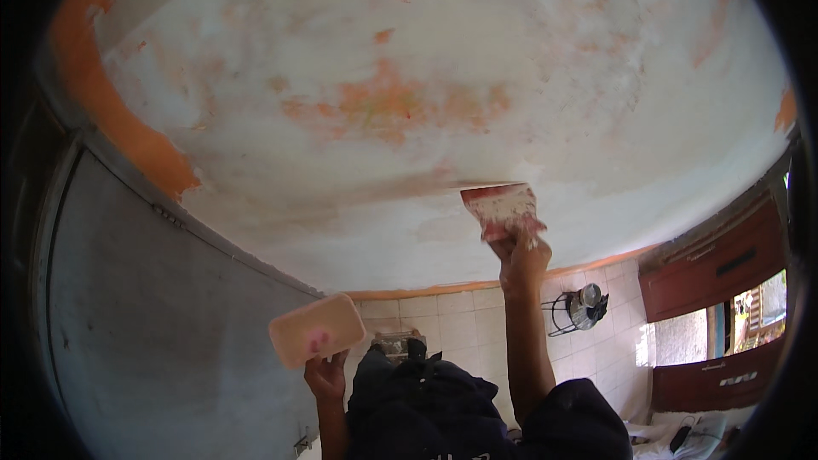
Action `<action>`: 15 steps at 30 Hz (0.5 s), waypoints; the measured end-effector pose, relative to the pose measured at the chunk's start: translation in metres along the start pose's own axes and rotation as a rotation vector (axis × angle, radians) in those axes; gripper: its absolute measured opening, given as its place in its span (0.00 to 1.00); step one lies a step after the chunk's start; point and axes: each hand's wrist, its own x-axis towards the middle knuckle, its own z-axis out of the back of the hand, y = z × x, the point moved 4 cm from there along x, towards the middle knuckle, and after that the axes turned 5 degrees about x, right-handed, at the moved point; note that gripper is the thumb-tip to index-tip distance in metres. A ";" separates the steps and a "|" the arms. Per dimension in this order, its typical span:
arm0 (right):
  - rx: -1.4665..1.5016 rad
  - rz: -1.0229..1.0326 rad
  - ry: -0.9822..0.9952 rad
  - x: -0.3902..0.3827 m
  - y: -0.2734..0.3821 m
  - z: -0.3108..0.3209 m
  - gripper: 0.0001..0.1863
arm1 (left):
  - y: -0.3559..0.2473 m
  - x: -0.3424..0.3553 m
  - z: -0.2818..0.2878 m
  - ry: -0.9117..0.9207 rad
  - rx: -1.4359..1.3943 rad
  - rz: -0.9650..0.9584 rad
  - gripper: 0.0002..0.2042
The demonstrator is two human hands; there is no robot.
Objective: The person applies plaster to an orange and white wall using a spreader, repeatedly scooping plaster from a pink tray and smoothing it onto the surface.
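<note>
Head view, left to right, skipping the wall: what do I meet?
Grey door → tan rectangular object → red spreader → silvery item on the floor → reddish-brown panels.

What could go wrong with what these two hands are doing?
Pale paste cakes the scraper and could drip onto the tiles below. The right hand grips close to that paste, so it may slip. The left hand seems to hold the peach tray only at its lower edge, so it might tip.
</note>
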 end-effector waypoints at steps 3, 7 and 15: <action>-0.231 -0.032 -0.001 -0.004 -0.044 0.060 0.11 | 0.002 -0.001 -0.001 0.038 -0.005 0.006 0.26; -0.245 -0.364 -0.215 -0.007 -0.137 0.100 0.11 | 0.004 0.001 0.005 0.028 0.010 0.015 0.26; -0.003 -0.402 -0.241 0.048 -0.190 0.047 0.10 | 0.000 0.002 0.006 0.063 0.024 -0.005 0.24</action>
